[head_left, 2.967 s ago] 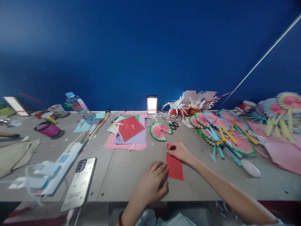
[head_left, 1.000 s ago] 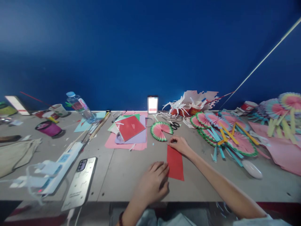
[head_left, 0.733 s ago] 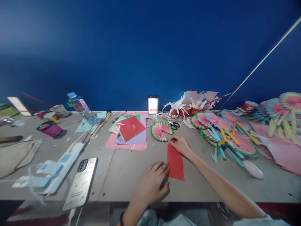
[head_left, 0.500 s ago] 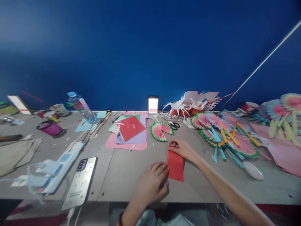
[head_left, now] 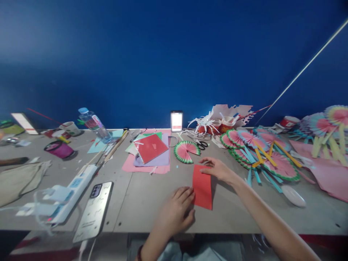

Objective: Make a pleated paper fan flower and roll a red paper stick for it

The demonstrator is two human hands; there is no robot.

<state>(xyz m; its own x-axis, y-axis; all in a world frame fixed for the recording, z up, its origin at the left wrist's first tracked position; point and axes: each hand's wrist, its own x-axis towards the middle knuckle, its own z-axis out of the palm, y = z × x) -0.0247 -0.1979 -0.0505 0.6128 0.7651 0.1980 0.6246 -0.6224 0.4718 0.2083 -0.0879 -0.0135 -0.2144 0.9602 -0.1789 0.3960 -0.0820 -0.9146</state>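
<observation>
A folded red sheet of paper (head_left: 202, 190) lies upright on the grey table in front of me. My left hand (head_left: 179, 206) rests flat beside it, its fingertips at the paper's left edge. Above the upper right corner is my right hand (head_left: 216, 169), fingers apart and thumb close over the paper; whether the thumb touches it I cannot tell. Just beyond the sheet sits a pleated paper watermelon fan (head_left: 182, 152), pink with a green rim. Black-handled scissors (head_left: 202, 145) lie against its right side.
Coloured paper sheets (head_left: 151, 148) are stacked left of the fan. Finished paper fans (head_left: 261, 152) with coloured strips crowd the right, near a white oval object (head_left: 293, 195). Leftward are a phone (head_left: 94, 212), a power strip (head_left: 74, 194) and a tilted water bottle (head_left: 95, 125).
My right hand has shifted slightly right and its fingers have spread from the pinch on the paper's top edge. The left hand stays where it was.
</observation>
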